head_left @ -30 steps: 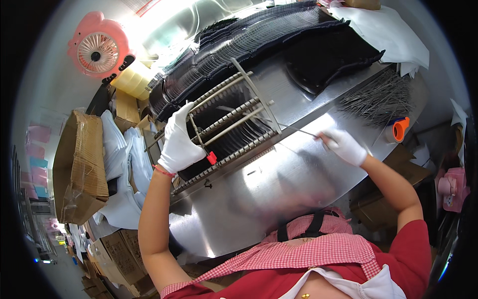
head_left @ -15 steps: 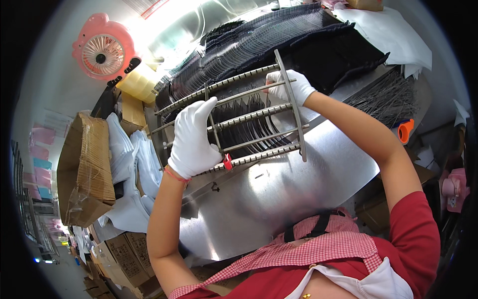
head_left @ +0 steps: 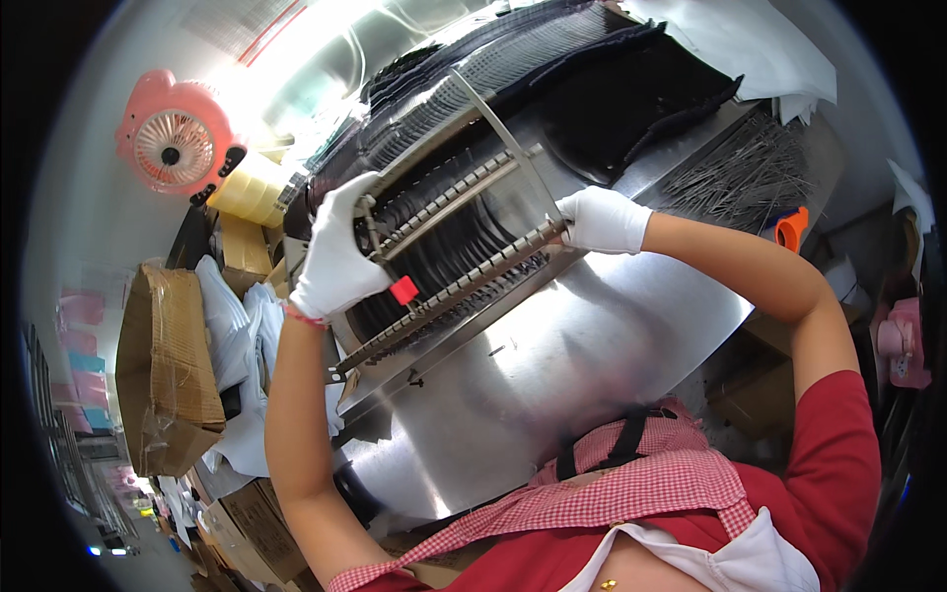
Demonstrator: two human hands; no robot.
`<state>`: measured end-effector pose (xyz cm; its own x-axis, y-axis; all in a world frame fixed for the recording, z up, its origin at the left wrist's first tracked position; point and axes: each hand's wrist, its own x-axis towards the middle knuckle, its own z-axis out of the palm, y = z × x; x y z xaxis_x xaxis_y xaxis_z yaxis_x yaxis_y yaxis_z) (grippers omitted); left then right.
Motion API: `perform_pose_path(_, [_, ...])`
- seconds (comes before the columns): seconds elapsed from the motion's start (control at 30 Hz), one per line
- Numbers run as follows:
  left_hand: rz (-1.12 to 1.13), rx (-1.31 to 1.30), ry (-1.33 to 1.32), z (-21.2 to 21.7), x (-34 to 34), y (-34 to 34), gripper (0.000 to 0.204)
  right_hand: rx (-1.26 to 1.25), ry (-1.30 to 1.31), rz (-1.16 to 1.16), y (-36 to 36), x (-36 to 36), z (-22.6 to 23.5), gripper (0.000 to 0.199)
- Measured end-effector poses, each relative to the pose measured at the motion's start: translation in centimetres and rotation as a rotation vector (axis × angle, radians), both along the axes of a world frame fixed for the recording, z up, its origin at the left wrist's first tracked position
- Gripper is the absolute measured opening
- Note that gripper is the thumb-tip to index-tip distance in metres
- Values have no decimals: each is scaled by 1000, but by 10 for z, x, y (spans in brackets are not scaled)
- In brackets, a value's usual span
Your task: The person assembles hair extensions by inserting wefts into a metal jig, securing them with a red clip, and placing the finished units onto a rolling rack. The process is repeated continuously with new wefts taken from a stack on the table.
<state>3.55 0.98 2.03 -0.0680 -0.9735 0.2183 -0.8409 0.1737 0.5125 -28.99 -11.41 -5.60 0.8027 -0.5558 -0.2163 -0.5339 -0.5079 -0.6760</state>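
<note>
A metal rack with notched bars is held tilted over the steel table. Several thin, dark curved pieces stand in a row inside it. My left hand, in a white glove, grips the rack's left part, thumb and fingers spread around its crosspiece. Close to that thumb, a red clip sits on the rack. My right hand, gloved too, is closed on the lower right corner of the frame; its fingertips are partly hidden.
Beyond the rack, dark sheets and a long row of thin pieces cover the steel table. Thin dark rods and an orange tool lie right. A pink fan, yellow rolls and a cardboard box stand left.
The rack has tipped and turned, its right end now lower and nearer me. My right hand has moved from its upper right side to the lower right corner. My left hand has shifted slightly left.
</note>
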Motion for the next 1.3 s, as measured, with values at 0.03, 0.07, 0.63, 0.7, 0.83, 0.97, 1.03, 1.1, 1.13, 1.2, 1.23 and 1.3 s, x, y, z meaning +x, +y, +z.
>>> perform_pose_path(0.03, [35,13,5,12,-7,2,89,-35,-46,-26,-2,-4,-2,20])
perform_pose_path(0.07, [67,-80,65,17,-19,2,91,68,-64,-55,-7,-13,4,20])
perform_pose_path(0.63, [164,180,-30,-123,-209,177,88,-673,300,-323,-86,-259,-6,27])
perform_pose_path(0.7, [203,325,12,-157,-225,162,105,-174,135,-24,-15,-232,-30,28])
perform_pose_path(0.83, [210,311,-3,-186,-257,120,100,259,276,128,143,-157,-66,45])
perform_pose_path(0.97, [186,276,-59,-216,-272,99,98,-10,332,-31,200,-115,-136,33])
perform_pose_path(1.03, [225,269,-58,-228,-274,96,96,-115,240,-140,215,-114,-168,27])
perform_pose_path(1.1, [245,221,-69,-225,-276,97,93,-186,235,-148,214,-117,-176,25])
perform_pose_path(1.13, [246,303,-55,-221,-278,96,90,-235,269,-149,215,-118,-179,25])
perform_pose_path(1.2, [262,323,-59,-223,-274,93,90,-169,263,-84,204,-120,-117,22])
perform_pose_path(1.23, [271,315,-72,-221,-272,94,87,-156,265,-51,191,-122,-85,21])
perform_pose_path(1.3, [181,249,-110,-212,-266,99,96,-222,-50,-115,125,-147,-53,18])
